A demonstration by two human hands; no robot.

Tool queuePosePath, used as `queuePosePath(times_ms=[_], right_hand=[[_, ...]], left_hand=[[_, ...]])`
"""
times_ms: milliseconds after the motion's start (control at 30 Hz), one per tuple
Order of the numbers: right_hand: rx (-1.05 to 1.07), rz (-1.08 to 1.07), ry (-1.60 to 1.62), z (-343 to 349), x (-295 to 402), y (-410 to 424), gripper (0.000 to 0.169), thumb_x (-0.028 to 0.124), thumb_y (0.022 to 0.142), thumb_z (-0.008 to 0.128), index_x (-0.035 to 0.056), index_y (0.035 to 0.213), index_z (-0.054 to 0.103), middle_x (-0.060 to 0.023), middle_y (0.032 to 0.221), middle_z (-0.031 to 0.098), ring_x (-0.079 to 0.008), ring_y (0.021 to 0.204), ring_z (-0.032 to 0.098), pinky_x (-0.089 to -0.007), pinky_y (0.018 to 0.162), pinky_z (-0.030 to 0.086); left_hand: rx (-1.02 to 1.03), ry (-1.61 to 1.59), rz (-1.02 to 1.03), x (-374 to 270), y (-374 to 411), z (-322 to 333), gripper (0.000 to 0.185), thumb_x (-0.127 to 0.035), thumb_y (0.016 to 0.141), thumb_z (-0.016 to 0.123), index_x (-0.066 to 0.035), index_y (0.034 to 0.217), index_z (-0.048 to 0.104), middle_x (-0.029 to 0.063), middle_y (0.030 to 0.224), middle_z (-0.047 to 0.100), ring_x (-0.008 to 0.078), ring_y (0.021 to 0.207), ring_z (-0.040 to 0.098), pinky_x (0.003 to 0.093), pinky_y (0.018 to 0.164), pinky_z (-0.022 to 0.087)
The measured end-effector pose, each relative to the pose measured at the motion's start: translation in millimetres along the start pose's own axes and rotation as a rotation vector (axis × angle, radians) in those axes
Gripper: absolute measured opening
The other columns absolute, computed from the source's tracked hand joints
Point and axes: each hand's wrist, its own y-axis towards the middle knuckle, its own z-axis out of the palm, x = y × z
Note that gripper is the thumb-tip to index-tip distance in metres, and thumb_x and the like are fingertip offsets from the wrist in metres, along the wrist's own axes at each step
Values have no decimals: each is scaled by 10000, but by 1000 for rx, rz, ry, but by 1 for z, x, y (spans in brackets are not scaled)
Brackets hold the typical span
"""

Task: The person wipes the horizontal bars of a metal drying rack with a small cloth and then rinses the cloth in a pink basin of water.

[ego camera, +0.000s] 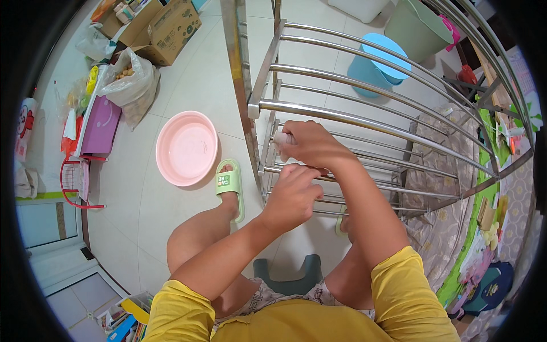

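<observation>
A metal rack (342,113) with several shelves of parallel tubes stands before me. My right hand (312,143) reaches between two shelves and is shut on a pale, wrinkled cloth (283,139), pressed near the corner post. Below it and to the left, my left hand (295,192) rests its curled fingers at a lower tube; whether it grips the tube is hard to see. The rack's upright post (245,85) rises just left of both hands.
A pink plastic basin (187,148) is on the tiled floor at left. Beyond it stand a plastic bag (136,87), a purple bin (100,126) and a cardboard box (173,32). Behind the rack are a blue bucket (374,70) and a grey-green tub (416,32). A stool (288,284) is beneath me.
</observation>
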Motion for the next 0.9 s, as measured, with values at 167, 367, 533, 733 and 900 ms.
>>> queuePosePath(times_ms=[167,367,533,733,900], right_hand=[[-11,-59,-33,7,3,2,222,217,824,584,30,941,593,-136,801,674,-315,769,627,-386,733,481],[2,-75,-29,13,2,6,183,205,848,544,40,919,582,-156,782,656,-335,762,619,-407,726,475],[15,-68,-16,9,7,2,180,205,836,535,48,905,588,-171,763,642,-351,741,615,-430,701,473],[-39,-60,-92,14,5,7,189,201,775,575,73,909,608,-163,762,646,-342,746,628,-427,705,491],[-84,-65,-119,18,5,6,196,203,759,595,94,920,619,-151,769,650,-331,755,633,-421,717,500]], left_hand=[[122,88,-15,-3,1,1,193,54,592,617,-100,708,618,62,980,557,248,1010,509,387,858,318],[158,131,-18,-4,-1,0,188,34,592,632,-111,711,623,61,968,535,248,1012,496,386,855,307],[162,149,-19,-5,-1,0,180,19,592,641,-114,712,624,63,965,524,250,1004,493,391,851,306],[174,175,-25,-6,-2,0,133,2,604,620,-72,714,621,77,994,518,247,1015,477,415,876,332],[209,178,-31,-5,-3,-1,166,15,592,635,-88,722,629,82,988,516,255,1002,483,397,850,317]])
